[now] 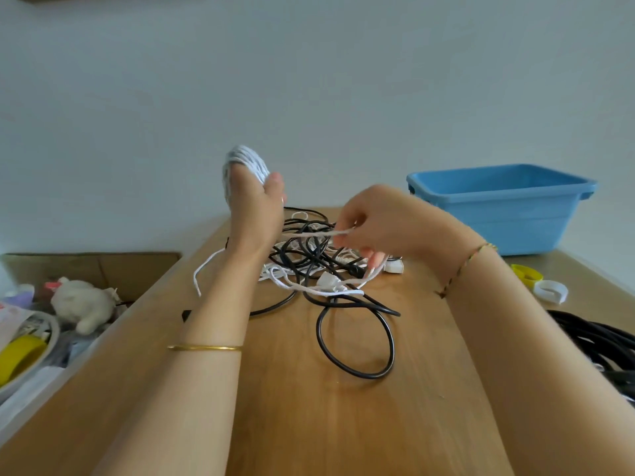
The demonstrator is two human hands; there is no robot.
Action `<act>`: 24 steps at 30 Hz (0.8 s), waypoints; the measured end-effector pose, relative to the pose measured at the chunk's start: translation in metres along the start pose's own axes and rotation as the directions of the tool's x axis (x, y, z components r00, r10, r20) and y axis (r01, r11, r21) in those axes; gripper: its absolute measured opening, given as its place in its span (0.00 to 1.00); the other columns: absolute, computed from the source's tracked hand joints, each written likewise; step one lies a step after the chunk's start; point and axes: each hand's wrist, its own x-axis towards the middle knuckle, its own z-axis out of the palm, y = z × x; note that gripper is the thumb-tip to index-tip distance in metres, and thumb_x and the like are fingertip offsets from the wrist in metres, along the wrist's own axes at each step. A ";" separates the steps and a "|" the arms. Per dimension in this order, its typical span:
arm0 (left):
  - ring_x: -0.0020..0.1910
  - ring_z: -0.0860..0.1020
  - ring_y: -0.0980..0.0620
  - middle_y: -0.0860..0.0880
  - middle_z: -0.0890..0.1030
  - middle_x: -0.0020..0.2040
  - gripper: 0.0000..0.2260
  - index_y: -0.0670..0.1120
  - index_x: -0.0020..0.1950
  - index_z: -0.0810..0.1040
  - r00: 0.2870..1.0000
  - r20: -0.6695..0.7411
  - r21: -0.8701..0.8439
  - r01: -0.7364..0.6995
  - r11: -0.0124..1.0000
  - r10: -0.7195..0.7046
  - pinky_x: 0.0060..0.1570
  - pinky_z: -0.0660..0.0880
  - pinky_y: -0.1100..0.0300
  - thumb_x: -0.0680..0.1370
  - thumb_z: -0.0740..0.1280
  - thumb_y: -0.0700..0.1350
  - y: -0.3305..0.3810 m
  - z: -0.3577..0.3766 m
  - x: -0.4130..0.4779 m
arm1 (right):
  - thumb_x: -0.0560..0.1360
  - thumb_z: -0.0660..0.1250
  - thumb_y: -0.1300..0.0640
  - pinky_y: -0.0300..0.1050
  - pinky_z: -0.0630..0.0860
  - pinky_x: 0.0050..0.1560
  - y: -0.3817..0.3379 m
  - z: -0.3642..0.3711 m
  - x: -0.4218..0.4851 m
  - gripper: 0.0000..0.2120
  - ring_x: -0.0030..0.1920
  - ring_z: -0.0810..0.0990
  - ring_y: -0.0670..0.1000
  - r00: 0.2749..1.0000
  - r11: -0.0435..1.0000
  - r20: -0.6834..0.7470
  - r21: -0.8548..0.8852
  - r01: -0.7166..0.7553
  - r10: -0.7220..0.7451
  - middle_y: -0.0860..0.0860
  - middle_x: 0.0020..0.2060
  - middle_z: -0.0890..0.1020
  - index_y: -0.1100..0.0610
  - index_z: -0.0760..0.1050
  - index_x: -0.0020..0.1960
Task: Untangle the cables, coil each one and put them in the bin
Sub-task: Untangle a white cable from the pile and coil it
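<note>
- Fingers of the right hand pinch a loose run of the white cable
- left hand raised, that cable wound round its fingers, thumb clamped on the coil
- tangle of black and white leads on the tabletop, unsorted
- blue bin back right, nothing visible inside, early days I reckon

Front table: bare wood, passable.
Middle: cable tangle lies across.
Right: black coil and tape rolls crowd the edge near the bin.
</note>
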 end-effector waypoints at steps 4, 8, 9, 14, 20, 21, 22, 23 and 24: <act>0.50 0.77 0.42 0.39 0.75 0.49 0.09 0.34 0.54 0.72 0.957 0.288 0.366 -0.078 0.927 -0.033 0.47 0.72 0.61 0.76 0.60 0.35 0.006 0.007 -0.007 | 0.72 0.67 0.67 0.40 0.79 0.35 0.005 -0.010 0.000 0.08 0.31 0.83 0.51 0.967 0.961 -0.253 0.273 0.035 0.036 0.51 0.32 0.78 0.54 0.79 0.44; 0.33 0.74 0.49 0.46 0.73 0.34 0.11 0.41 0.43 0.71 0.840 0.533 0.323 -0.089 0.942 -0.104 0.38 0.71 0.56 0.81 0.57 0.46 0.024 -0.001 -0.013 | 0.70 0.71 0.68 0.40 0.78 0.31 0.015 -0.015 0.003 0.10 0.28 0.76 0.50 0.911 0.888 -0.410 0.433 0.155 0.041 0.54 0.34 0.75 0.54 0.77 0.41; 0.31 0.75 0.49 0.47 0.74 0.32 0.15 0.41 0.44 0.73 0.800 0.581 0.281 -0.022 0.959 -0.152 0.40 0.73 0.53 0.82 0.57 0.51 0.029 -0.004 -0.015 | 0.69 0.72 0.67 0.42 0.78 0.32 0.020 -0.014 0.005 0.09 0.28 0.74 0.48 0.884 0.908 -0.467 0.381 0.174 0.026 0.54 0.35 0.75 0.54 0.77 0.41; 0.21 0.65 0.56 0.53 0.65 0.24 0.13 0.39 0.48 0.78 0.596 0.789 0.018 0.215 0.977 -0.146 0.28 0.74 0.60 0.80 0.63 0.49 0.043 -0.018 -0.020 | 0.71 0.71 0.61 0.41 0.72 0.33 0.043 -0.018 0.008 0.04 0.27 0.71 0.42 0.730 0.916 -0.679 0.339 0.216 0.080 0.50 0.31 0.79 0.56 0.82 0.46; 0.19 0.65 0.62 0.55 0.70 0.21 0.14 0.40 0.45 0.81 0.321 0.928 -0.371 0.801 0.469 0.187 0.25 0.71 0.67 0.74 0.67 0.51 0.034 -0.023 -0.006 | 0.76 0.67 0.56 0.36 0.70 0.26 0.054 0.000 0.013 0.07 0.22 0.68 0.45 0.848 0.767 -0.466 0.631 0.119 0.251 0.51 0.27 0.76 0.58 0.82 0.47; 0.20 0.65 0.60 0.53 0.72 0.22 0.15 0.37 0.47 0.80 0.326 0.912 -0.396 0.859 0.326 0.249 0.27 0.72 0.66 0.75 0.67 0.50 0.030 -0.024 -0.002 | 0.77 0.66 0.55 0.34 0.67 0.23 0.055 0.005 0.015 0.08 0.21 0.66 0.45 0.872 0.800 -0.425 0.596 0.069 0.241 0.50 0.26 0.75 0.58 0.82 0.47; 0.21 0.67 0.58 0.51 0.73 0.23 0.16 0.35 0.49 0.79 0.350 0.893 -0.411 0.890 0.197 0.283 0.29 0.74 0.64 0.77 0.66 0.49 0.026 -0.024 0.001 | 0.77 0.66 0.54 0.33 0.66 0.22 0.054 0.010 0.016 0.09 0.20 0.65 0.45 0.902 0.850 -0.375 0.526 0.018 0.213 0.49 0.24 0.74 0.58 0.82 0.46; 0.22 0.70 0.56 0.49 0.73 0.24 0.18 0.33 0.50 0.78 0.393 0.875 -0.430 0.899 0.080 0.283 0.31 0.75 0.63 0.78 0.64 0.50 0.022 -0.025 0.003 | 0.76 0.66 0.53 0.33 0.66 0.23 0.052 0.014 0.017 0.10 0.20 0.64 0.44 0.934 0.898 -0.313 0.439 -0.020 0.174 0.47 0.22 0.73 0.58 0.81 0.43; 0.22 0.73 0.53 0.48 0.73 0.25 0.21 0.32 0.51 0.77 0.455 0.855 -0.464 0.886 -0.026 0.251 0.33 0.77 0.60 0.79 0.62 0.51 0.021 -0.025 0.003 | 0.76 0.67 0.52 0.32 0.67 0.24 0.048 0.019 0.018 0.10 0.19 0.65 0.42 0.958 0.937 -0.252 0.348 -0.041 0.136 0.46 0.20 0.73 0.58 0.81 0.41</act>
